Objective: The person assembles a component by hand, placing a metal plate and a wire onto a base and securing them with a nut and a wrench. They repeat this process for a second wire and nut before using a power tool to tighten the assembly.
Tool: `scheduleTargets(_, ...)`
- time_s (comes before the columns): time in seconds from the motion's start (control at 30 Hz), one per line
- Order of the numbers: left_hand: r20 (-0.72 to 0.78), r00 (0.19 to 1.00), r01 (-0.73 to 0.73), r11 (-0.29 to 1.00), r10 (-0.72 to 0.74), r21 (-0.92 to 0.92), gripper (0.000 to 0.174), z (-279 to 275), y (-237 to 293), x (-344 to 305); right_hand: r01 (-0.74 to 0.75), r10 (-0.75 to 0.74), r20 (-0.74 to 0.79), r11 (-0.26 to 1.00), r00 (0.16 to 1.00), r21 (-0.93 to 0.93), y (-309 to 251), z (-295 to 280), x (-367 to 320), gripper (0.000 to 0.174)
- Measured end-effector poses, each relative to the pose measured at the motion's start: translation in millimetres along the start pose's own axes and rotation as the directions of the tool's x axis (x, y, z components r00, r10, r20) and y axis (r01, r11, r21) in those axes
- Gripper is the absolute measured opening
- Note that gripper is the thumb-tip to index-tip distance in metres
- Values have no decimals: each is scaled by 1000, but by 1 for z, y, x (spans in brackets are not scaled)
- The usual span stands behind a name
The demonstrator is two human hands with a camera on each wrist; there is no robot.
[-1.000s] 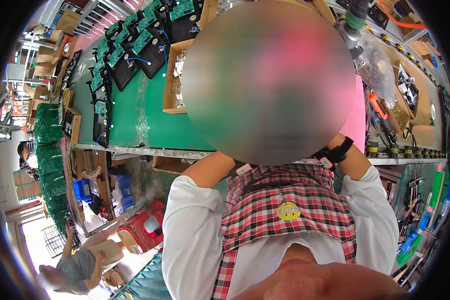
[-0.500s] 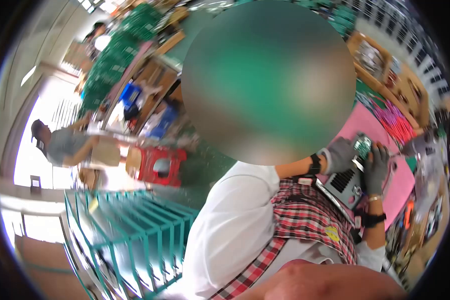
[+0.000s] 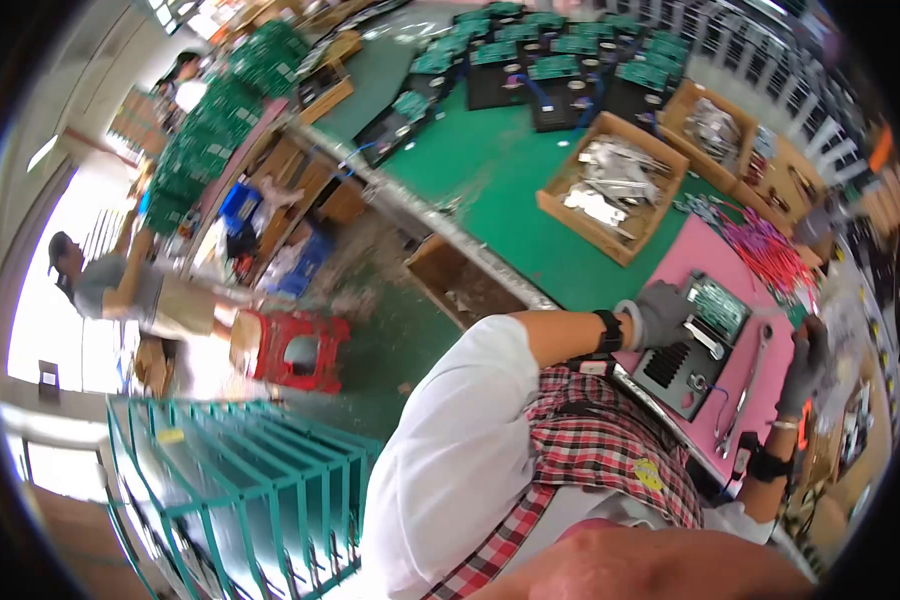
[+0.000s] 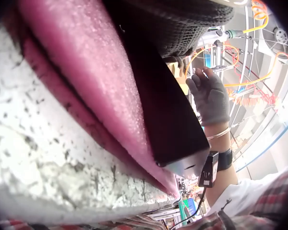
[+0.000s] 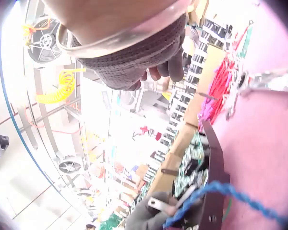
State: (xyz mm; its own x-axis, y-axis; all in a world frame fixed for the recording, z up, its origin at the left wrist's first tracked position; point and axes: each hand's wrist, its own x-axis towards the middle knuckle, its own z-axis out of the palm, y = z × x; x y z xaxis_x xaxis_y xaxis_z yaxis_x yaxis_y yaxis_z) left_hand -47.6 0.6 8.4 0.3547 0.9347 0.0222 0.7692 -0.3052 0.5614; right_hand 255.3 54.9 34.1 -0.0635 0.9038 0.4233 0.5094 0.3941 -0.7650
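Observation:
A dark metal housing (image 3: 675, 385) with a green circuit board (image 3: 718, 305) lies on a pink foam mat (image 3: 685, 250). My gloved left hand (image 3: 660, 315) rests at the housing's left side, its fingertips pinching the end of a silver metal strip (image 3: 708, 342) beside the board. The strip's holed end (image 5: 158, 205) shows against the left glove in the right wrist view. My gloved right hand (image 3: 802, 368) is off to the right, raised past the mat. Its fingers (image 4: 206, 79) are loosely bent with nothing between them. A long wrench-like tool (image 3: 745, 390) lies between housing and right hand.
Beyond the mat stands a cardboard box (image 3: 570, 215) of silver metal parts, with a second parts box (image 3: 685, 105) behind it. Red and purple wires (image 3: 765, 255) are heaped near the mat. Several black units with green boards (image 3: 555, 68) line the green table's far side.
The view has swung round, bringing the hands out from behind the blurred patch. My right hand has left the circuit board and moved right; my left hand stays at the housing.

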Motion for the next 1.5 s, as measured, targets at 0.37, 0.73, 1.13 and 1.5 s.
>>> scheduleTargets(0.37, -23, 998, -57, 996, 59, 74, 26, -1, -1, 11, -78, 142, 170, 938, 975, -336, -33, -15, -38, 19)
scheduleTargets(0.73, -112, 991, -79, 993, 69, -91, 29, -16, -2, -4, -51, 196, 334, 916, 922, -397, -6, 3, -13, 22)
scheduleTargets(1.13, -46, 994, -102, 990, 98, -99, 15, -20, -1, -35, -297, 465, 319, 840, 826, -454, -17, -13, 13, 20)
scheduleTargets(1.5, -115, 987, -103, 993, 109, 56, 16, 3, -5, -38, 57, 135, 262, 787, 956, -614, 13, 11, 176, 21)
